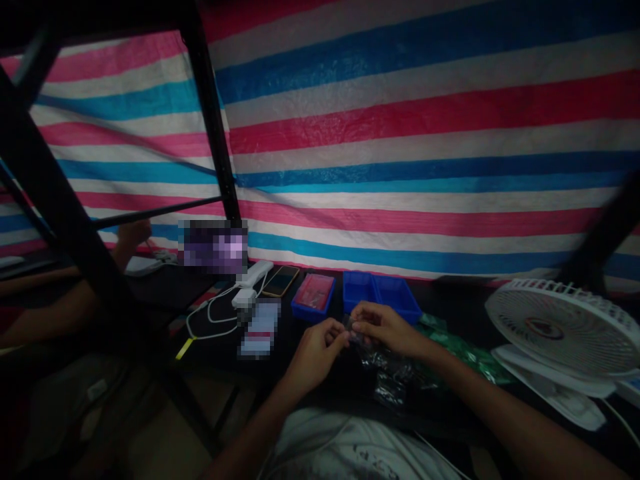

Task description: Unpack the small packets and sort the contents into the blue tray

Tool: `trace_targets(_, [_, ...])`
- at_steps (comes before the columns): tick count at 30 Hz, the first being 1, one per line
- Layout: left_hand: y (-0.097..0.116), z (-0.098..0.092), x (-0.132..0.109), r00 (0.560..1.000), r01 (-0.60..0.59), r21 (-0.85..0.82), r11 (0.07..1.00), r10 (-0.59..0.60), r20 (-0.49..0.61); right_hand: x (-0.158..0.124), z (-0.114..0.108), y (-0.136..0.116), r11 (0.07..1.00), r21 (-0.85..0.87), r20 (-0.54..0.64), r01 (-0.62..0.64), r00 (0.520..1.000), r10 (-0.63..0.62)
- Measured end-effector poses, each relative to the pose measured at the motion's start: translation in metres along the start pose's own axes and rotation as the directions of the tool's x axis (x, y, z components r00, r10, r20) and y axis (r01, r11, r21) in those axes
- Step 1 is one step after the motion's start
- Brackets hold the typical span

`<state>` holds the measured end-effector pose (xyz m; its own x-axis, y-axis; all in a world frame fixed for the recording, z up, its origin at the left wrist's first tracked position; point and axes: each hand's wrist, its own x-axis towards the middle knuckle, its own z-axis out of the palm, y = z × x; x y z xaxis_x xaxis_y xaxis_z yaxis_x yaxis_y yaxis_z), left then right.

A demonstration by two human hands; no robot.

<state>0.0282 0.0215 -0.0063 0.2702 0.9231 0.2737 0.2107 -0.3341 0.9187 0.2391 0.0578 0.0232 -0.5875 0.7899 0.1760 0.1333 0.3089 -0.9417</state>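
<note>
A small clear bag (347,323) is held up near the middle of the frame, just below the blue tray (397,300). What is in the bag, if anything, cannot be told, as it is dark and small there. It is pinched on its left side by the left hand (320,350), with thumb and first finger pressed together. The other side is pinched by the right hand (383,323), with its fingers curled in and its thumb close to them.

For this kind of close finger work, the bag is best held by its edges, with a light pinch. Both hands are best kept low and near each other, so that a small part can be caught by the table (289,333) if it is dropped. The thin film could slip or tear if it is pulled hard, so small, slow moves are called for.

More clear bags (390,390) are piled under the right hand, low in the frame. Green bags (460,353) are spread beside them, to the right, partly hidden by the right arm. A red thing is held in a blue box (309,313), left of the tray. A phone (281,281) is laid left of that box. A white fan (545,330) is set at the right edge. At the far left, a co-worker's arm (65,310) is seen.
</note>
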Motion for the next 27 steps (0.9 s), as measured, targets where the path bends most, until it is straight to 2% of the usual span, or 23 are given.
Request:
trace_targets(8, [0.0031, -0.0051, 0.0, 0.997, -0.002, -0.072, 0.997, -0.004, -0.075, 0.0009, -0.0057, -0.0023, 0.992, -0.12, -0.05, 0.04, 0.998, -0.047])
trace_targets(13, [0.0048, -0.0043, -0.0031, 0.999, -0.009, -0.053, 0.999, 0.006, -0.048, 0.0013, -0.0043, -0.0033, 0.982, -0.164, -0.068, 0.093, 0.992, -0.105])
trace_targets(17, [0.002, -0.0043, 0.0009, 0.999, 0.025, -0.185, 0.982, -0.031, -0.03, 0.0008, -0.0054, -0.0032, 0.962, -0.253, -0.115, 0.104, 0.984, -0.137])
trace_targets(22, [-0.0001, -0.003, 0.0028, 0.994, 0.091, -0.346, 0.934, -0.108, -0.029, 0.001, -0.0065, -0.0003, 0.998, -0.062, -0.114, 0.003, 0.993, -0.01])
trace_targets(24, [0.0016, -0.0029, 0.0013, 0.993, 0.086, -0.354, 0.931, -0.109, -0.046, 0.0017, -0.0069, 0.0006, 1.0, -0.01, -0.103, 0.016, 0.995, -0.017])
trace_targets(27, [0.0051, -0.0045, -0.0007, 0.987, 0.085, -0.345, 0.935, -0.127, -0.102, 0.0028, -0.0078, 0.0013, 0.997, -0.04, -0.124, 0.06, 0.99, -0.065])
